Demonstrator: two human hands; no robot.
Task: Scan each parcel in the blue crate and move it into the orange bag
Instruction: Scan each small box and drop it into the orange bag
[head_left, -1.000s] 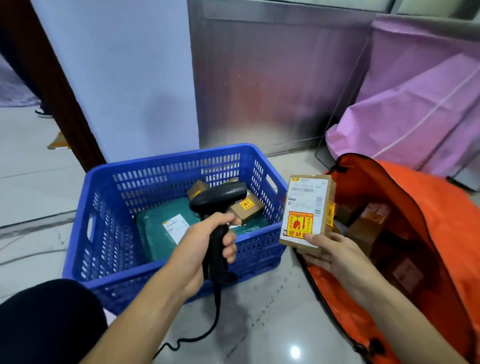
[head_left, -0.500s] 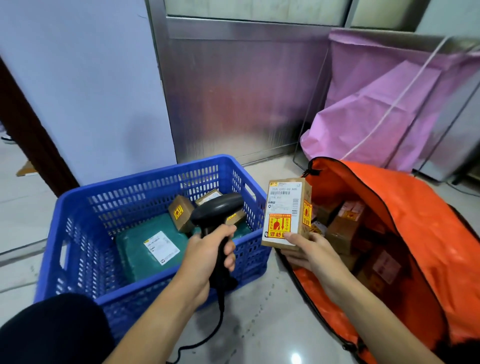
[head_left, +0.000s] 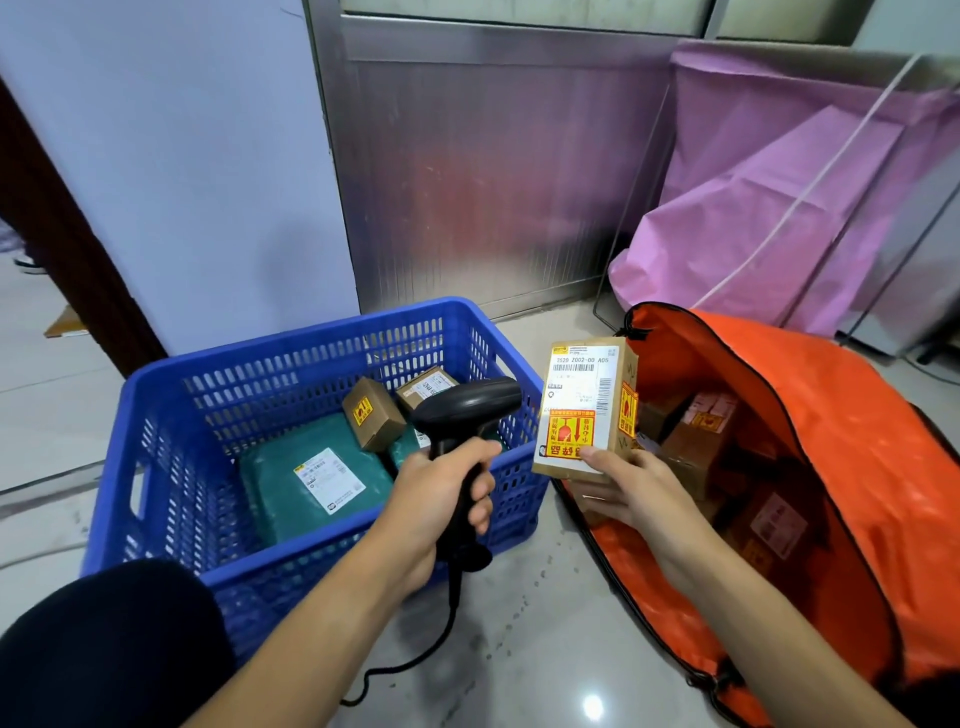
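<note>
Gripping the black scanner (head_left: 467, 410) by its handle, the left hand (head_left: 441, 499) has all fingers curled round it. The scanner head sits just beside the left edge of the held parcel (head_left: 582, 410). Its cable (head_left: 415, 660) trails down to the floor.

The right hand (head_left: 639, 493) pinches the parcel's lower edge, thumb on the front face, fingers behind. The parcel is a brown box, upright, label and barcode facing the camera, held in the air between the blue crate (head_left: 156, 395) and the mouth of the orange bag (head_left: 831, 415).

Crate contents: 1 flat green parcel (head_left: 311, 478) with a white label, and 2 small brown boxes (head_left: 373, 421) towards the back. The bag lies open on the floor to the right with several brown boxes inside. A pink bag (head_left: 779, 208) stands behind it.
</note>
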